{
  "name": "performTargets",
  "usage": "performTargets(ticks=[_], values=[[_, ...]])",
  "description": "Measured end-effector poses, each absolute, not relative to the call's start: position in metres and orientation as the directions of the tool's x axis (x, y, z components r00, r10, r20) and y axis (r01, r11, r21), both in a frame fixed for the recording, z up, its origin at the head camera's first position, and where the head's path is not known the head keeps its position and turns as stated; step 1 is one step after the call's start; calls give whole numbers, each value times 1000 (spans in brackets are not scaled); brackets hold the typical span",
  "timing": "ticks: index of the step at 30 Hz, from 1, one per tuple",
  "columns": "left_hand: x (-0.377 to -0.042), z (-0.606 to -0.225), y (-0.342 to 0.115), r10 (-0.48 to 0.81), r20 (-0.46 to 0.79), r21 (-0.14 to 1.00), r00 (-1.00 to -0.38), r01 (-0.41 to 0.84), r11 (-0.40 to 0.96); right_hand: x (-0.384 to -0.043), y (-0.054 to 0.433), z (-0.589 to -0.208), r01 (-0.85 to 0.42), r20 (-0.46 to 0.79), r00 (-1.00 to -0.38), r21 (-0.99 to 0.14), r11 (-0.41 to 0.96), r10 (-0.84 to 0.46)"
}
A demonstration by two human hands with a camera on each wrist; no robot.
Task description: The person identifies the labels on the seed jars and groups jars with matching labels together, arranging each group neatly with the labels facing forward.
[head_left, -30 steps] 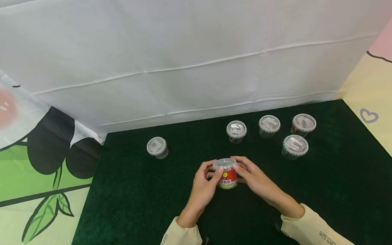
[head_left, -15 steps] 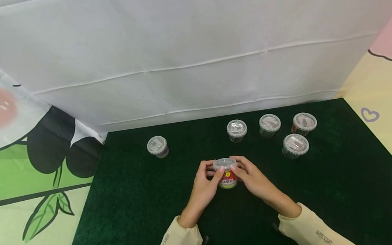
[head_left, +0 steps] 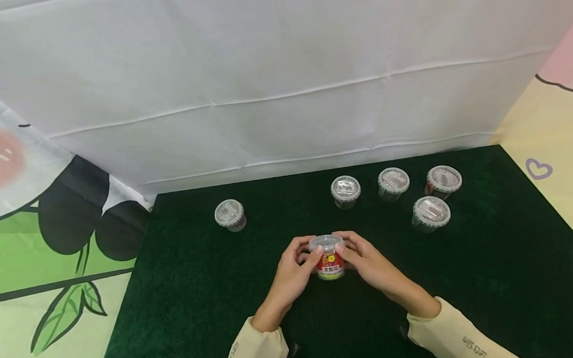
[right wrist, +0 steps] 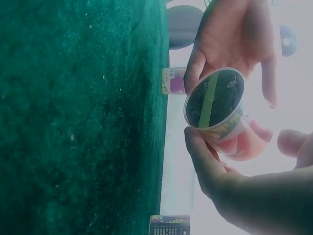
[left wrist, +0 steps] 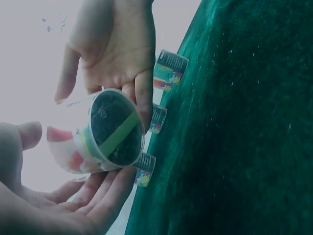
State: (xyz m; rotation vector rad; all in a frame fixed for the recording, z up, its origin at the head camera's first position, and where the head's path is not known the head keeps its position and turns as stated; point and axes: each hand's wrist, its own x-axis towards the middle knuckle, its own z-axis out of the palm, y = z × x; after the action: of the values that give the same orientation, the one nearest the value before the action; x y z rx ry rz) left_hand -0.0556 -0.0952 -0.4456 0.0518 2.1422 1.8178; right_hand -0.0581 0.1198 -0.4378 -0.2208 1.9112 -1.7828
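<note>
In the head view, a small clear plastic tub (head_left: 330, 266) with a red flower label and a green lower band is held upright. My left hand (head_left: 291, 270) grips its left side, thumb on the label's front and fingers behind. On the other side my right hand (head_left: 373, 261) grips it likewise. Both wrist views show the tub's underside (left wrist: 115, 128), dark with a pale green strip across it, so it is raised off the green cloth (head_left: 200, 302). Whether a lid covers the top cannot be made out.
Similar lidded tubs stand upright near the back: one tub (head_left: 230, 215) at left, another tub (head_left: 345, 192) behind the hands, and several at right, including the nearest tub (head_left: 431, 213). A white curtain (head_left: 282, 92) rises along the back edge.
Both hands and the held tub have shifted slightly left and towards me. The tub has turned a little, bringing the label's characters round to the front. The other tubs stay put.
</note>
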Motion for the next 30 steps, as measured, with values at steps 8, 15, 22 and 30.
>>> performTargets(ticks=[8,15,22,30], values=[[-57,-446,-117,289,-237,965,-928,-189,182,-60,109,-440,181,-215,-844,-977,117,-491],[-57,-448,-140,307,-250,961,-918,-196,196,-63,92,-439,149,-201,-833,-979,142,-515],[-58,-451,-167,314,-266,958,-911,-215,188,-69,73,-444,119,-163,-814,-986,115,-557],[-59,-452,-198,307,-297,951,-904,-251,182,-77,46,-452,91,-133,-788,-991,100,-602]])
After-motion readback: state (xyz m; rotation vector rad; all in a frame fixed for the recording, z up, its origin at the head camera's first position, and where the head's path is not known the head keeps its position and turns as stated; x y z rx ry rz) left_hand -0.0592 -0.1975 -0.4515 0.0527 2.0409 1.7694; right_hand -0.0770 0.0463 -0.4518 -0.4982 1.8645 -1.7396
